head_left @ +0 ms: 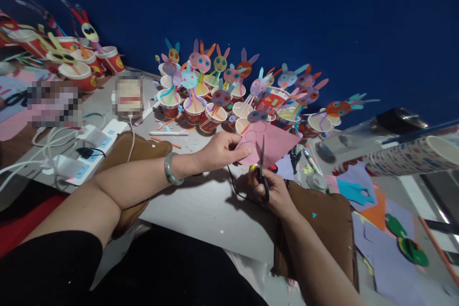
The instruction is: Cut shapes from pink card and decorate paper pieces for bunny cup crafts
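My left hand [225, 152] pinches the left edge of a sheet of pink paper [278, 143], thumb on top. Circles are drawn in outline on the paper's upper left part. Black-handled scissors [263, 158] are in my right hand [274, 189], its fingers through the handles. The blades point away from me and lie across the pink sheet, to the right of my left thumb. Whether the blades are cutting the paper at this moment, I cannot tell. Just behind the sheet stand red paper cups [195, 111] carrying paper rabbit heads [189, 78].
At left, a white power strip [103, 146] has plugs and cables. Brown cushions [319, 229] lie under both forearms. A stack of patterned cups [412, 158] lies at right, near coloured paper scraps [394, 258] and green-handled scissors [409, 241]. More decorated cups [81, 74] stand back left.
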A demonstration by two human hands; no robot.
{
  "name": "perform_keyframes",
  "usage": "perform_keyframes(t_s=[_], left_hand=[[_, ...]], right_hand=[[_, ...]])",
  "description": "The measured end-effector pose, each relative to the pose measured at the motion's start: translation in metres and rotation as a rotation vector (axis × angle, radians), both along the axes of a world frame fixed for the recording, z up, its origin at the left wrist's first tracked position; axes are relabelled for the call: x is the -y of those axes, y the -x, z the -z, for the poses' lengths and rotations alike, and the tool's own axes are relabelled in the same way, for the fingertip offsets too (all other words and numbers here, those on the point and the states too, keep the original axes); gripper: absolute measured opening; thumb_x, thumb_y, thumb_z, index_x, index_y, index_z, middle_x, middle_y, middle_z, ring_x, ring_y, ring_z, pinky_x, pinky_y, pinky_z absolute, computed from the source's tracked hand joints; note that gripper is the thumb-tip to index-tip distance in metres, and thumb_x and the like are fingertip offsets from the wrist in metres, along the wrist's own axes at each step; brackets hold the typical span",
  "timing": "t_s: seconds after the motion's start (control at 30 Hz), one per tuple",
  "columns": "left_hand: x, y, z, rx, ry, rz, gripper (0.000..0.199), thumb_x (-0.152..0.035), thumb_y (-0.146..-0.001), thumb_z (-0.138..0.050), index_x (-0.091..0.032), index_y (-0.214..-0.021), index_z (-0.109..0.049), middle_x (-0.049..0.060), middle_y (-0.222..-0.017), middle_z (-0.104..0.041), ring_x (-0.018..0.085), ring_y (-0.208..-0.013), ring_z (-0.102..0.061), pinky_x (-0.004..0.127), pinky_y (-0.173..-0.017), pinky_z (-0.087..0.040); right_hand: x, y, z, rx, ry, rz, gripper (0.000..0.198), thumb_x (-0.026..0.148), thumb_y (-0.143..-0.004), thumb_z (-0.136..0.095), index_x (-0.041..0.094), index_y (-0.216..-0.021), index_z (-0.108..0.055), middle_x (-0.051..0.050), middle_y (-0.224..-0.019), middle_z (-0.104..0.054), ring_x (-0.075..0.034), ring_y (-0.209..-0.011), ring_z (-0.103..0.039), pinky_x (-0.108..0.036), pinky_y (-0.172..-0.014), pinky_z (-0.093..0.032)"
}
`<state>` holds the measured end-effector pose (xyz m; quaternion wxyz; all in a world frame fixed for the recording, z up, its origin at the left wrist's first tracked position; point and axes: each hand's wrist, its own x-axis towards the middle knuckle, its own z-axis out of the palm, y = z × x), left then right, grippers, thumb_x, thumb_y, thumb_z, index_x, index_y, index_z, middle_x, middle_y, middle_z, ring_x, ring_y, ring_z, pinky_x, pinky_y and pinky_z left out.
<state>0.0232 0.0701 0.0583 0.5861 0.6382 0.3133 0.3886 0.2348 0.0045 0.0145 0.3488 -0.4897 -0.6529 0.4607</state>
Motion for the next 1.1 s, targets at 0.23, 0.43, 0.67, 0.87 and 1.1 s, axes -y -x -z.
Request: perform_keyframes(t_s=[0.23,0.43,0.67,0.87,1.1], left_hand=[[-0.0004,0.0011,-0.0013,0.017,-0.011,0.002,0.034,-0.038,-0.082,-0.064,-0.013,-0.060,-0.055,-0.001,-0.054,-0.054,0.007,-0.051,-0.048,0.019,-0.048,-0.032],[-0.0009,0.0014,-0.0006,0.022,-0.010,0.000,0.035,-0.039,-0.081,-0.066,-0.014,-0.059,-0.053,-0.002,-0.055,-0.052,0.007,-0.053,-0.046,0.020,-0.049,-0.032],[-0.0014,0.0026,-0.0013,0.017,-0.028,-0.014,0.037,-0.041,-0.082,-0.064,-0.013,-0.060,-0.055,-0.002,-0.055,-0.051,0.007,-0.053,-0.045,0.019,-0.049,-0.032],[-0.0014,0.0026,-0.0013,0.018,-0.036,-0.030,0.039,-0.042,-0.084,-0.063,-0.013,-0.060,-0.055,-0.002,-0.055,-0.051,0.007,-0.053,-0.045,0.019,-0.049,-0.033],[-0.0006,0.0020,0.0006,0.004,-0.042,0.009,0.037,-0.041,-0.085,-0.062,-0.013,-0.061,-0.056,-0.001,-0.055,-0.053,0.007,-0.053,-0.047,0.019,-0.049,-0.033]], right_hand=[[-0.0012,-0.0031,0.0029,-0.006,-0.005,0.007,0.061,0.079,-0.069,-0.067,0.020,-0.064,-0.050,0.000,-0.064,-0.048,-0.014,-0.061,-0.040,-0.028,-0.054,-0.035],[-0.0019,-0.0028,0.0027,0.010,-0.023,0.025,0.060,0.077,-0.069,-0.068,0.020,-0.062,-0.051,0.000,-0.063,-0.048,-0.014,-0.060,-0.040,-0.028,-0.053,-0.034],[-0.0022,-0.0018,0.0009,0.037,-0.045,0.032,0.059,0.076,-0.070,-0.068,0.020,-0.062,-0.051,0.000,-0.062,-0.048,-0.014,-0.059,-0.040,-0.028,-0.053,-0.033],[-0.0023,-0.0017,0.0011,0.070,-0.054,0.032,0.056,0.073,-0.071,-0.067,0.020,-0.062,-0.053,-0.001,-0.063,-0.049,-0.014,-0.060,-0.042,-0.028,-0.054,-0.036],[-0.0008,-0.0003,0.0003,0.028,-0.012,0.004,0.059,0.077,-0.069,-0.067,0.020,-0.064,-0.052,-0.001,-0.065,-0.048,-0.014,-0.061,-0.041,-0.028,-0.054,-0.035]])
